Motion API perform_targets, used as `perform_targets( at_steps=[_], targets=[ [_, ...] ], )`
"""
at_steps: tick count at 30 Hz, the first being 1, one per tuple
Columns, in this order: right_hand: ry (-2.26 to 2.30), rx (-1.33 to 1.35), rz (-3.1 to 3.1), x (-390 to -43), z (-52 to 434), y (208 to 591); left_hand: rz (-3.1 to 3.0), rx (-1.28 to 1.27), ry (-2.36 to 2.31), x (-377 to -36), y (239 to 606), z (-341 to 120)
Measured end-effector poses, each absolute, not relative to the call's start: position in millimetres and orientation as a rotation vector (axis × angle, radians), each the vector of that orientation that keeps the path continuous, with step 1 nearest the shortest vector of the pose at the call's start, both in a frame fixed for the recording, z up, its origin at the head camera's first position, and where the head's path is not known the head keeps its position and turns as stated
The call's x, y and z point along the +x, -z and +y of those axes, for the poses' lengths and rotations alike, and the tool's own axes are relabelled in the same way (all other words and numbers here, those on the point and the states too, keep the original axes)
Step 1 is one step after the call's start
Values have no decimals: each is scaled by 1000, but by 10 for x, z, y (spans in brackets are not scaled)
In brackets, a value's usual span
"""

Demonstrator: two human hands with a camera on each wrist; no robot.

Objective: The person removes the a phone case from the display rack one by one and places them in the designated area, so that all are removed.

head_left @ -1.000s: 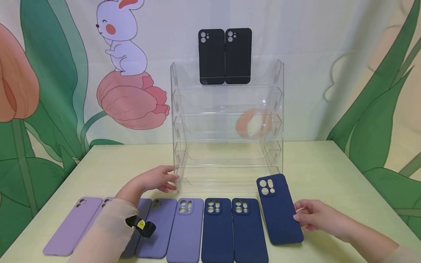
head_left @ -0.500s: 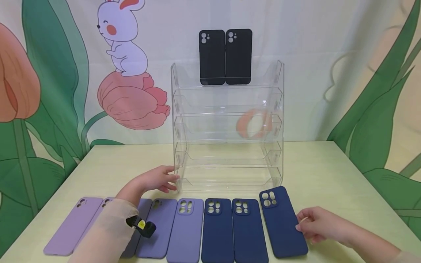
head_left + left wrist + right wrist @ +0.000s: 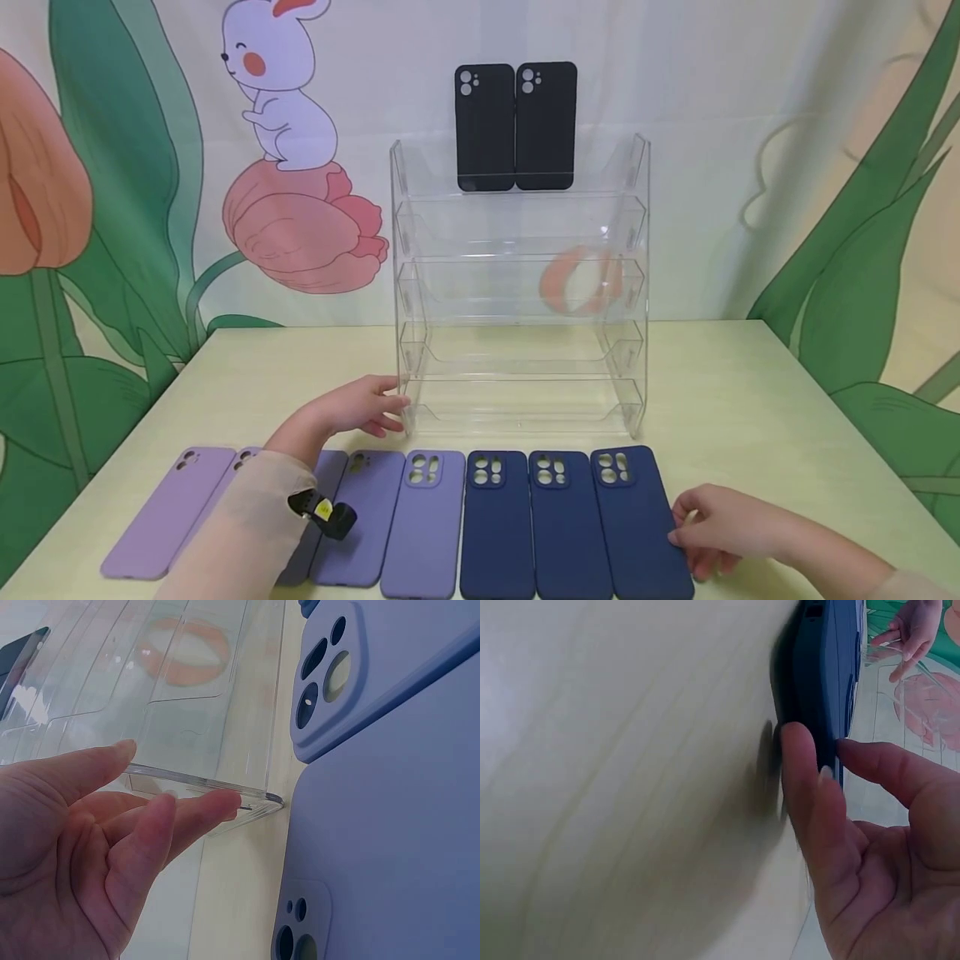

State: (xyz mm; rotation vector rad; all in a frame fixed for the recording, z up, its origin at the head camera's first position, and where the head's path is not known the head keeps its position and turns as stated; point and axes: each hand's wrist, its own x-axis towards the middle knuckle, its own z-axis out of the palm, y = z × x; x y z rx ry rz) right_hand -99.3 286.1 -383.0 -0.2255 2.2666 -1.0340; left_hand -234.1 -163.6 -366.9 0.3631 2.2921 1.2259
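My right hand pinches the right edge of a navy phone case, thumb on its face and fingers at the side. In the right wrist view, that navy phone case appears edge-on, close over the tabletop. Two more navy phone cases lie to its left. My left hand rests with loosely extended fingers against the left side of a clear tiered display rack. The left wrist view shows its fingertips at the clear panel. Two black phone cases stand in the top tier.
Several purple phone cases continue the row leftward along the front of the pale table, partly hidden by my left sleeve. A black wrist camera sits on that sleeve. Behind the rack hangs a printed curtain.
My right hand has moved the navy phone case toward the front of the table and brought it against the end of the row. The left hand and rack have stayed put.
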Motion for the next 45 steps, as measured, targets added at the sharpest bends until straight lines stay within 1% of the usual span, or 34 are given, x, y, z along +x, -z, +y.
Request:
perform_targets(
  at_steps=[12, 22, 26, 30, 35, 41, 45],
  targets=[
    [711, -123, 2517, -1045, 2619, 3820, 2291, 372, -1235, -2364, 3664, -1644],
    [596, -173, 2562, -1116, 2568, 3816, 2292, 390, -1238, -2372, 3645, -1635],
    [529, -221, 2593, -1139, 2557, 3757, 2289, 381, -1240, -2368, 3641, -1635],
    [599, -347, 2650, -1240, 2519, 3598, 2296, 363, -1237, -2351, 3648, -1655],
    [841, -525, 2718, -1490, 2447, 3306, 2313, 353, -1234, -2334, 3661, -1681],
    [1104, -599, 2692, -1767, 2358, 2966, 2298, 366, -1251, -2345, 3679, -1667],
    [1207, -593, 2717, -1943, 2272, 2767, 2290, 370, -1253, -2350, 3687, -1647]
  ],
)
